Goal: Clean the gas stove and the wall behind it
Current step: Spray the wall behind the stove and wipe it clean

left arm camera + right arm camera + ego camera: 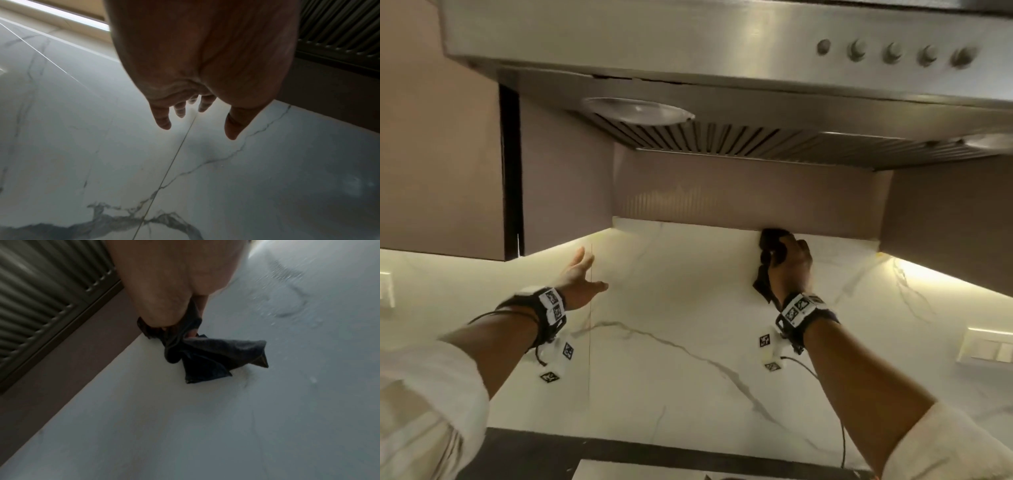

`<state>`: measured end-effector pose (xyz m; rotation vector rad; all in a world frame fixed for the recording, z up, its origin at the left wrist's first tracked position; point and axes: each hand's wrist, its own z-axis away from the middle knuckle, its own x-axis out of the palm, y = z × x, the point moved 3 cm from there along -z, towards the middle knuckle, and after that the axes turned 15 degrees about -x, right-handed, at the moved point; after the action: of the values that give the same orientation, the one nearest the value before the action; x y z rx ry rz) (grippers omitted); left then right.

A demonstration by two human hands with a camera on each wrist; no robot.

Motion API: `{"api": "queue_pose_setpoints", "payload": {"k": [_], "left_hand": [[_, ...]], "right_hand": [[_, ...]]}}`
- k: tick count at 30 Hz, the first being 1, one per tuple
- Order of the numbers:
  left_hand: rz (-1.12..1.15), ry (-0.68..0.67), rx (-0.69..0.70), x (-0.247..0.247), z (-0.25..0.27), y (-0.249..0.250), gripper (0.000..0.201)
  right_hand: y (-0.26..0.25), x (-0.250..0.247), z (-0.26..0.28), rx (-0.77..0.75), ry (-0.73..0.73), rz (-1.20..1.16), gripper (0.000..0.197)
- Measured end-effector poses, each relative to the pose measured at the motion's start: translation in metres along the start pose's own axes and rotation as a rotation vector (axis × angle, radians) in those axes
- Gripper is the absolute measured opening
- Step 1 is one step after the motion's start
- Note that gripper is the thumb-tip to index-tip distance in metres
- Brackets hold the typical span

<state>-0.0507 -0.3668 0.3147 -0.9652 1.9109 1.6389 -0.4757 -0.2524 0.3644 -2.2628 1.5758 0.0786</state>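
A white marble wall [688,308] with grey veins fills the middle of the head view. My right hand [789,263] grips a dark cloth [768,246] and holds it against the wall's top edge, just under the brown panel. In the right wrist view the dark cloth [205,356] hangs bunched from the fingers on the pale wall [226,418]. My left hand [582,277] is raised near the wall at the left, fingers spread and holding nothing. In the left wrist view its fingers [162,118] hover over the veined marble [226,178]. The stove's top edge [640,471] shows at the bottom.
A steel range hood [722,51] with several knobs [893,53] juts out overhead, its slatted filter [722,140] above my hands. Brown cabinets [438,154] flank the wall on both sides. A switch plate [986,349] sits at the right.
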Motion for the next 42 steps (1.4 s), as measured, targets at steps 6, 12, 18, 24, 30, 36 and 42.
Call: {"api": "queue_pose_setpoints", "payload": {"k": [6,12,18,24,30,36,42], "left_hand": [[-0.019,-0.008,0.074,0.035,-0.008,-0.007,0.097],[-0.034,0.010,0.170,0.045,-0.010,-0.022,0.105],[-0.124,0.094,0.205,0.052,-0.009,-0.039,0.109],[-0.108,0.093,0.237,0.057,-0.003,-0.040,0.112],[-0.028,0.099,0.296,0.085,-0.008,-0.056,0.116],[-0.011,0.135,0.285,0.112,0.002,-0.082,0.122],[-0.112,0.064,0.168,0.132,0.018,-0.105,0.135]], "right_hand": [[-0.044,0.053,0.006,-0.203,-0.002,-0.052,0.026],[-0.110,0.122,0.025,-0.356,-0.133,-0.137,0.037],[-0.152,0.178,0.054,-0.595,-0.348,0.026,0.043],[-0.134,0.158,0.018,-0.657,-0.111,0.058,0.045],[-0.153,0.185,0.018,-0.728,-0.083,0.142,0.043],[-0.162,0.236,0.119,-1.096,-0.522,0.146,0.036],[-0.175,0.210,0.041,-1.075,-0.335,0.202,0.042]]}}
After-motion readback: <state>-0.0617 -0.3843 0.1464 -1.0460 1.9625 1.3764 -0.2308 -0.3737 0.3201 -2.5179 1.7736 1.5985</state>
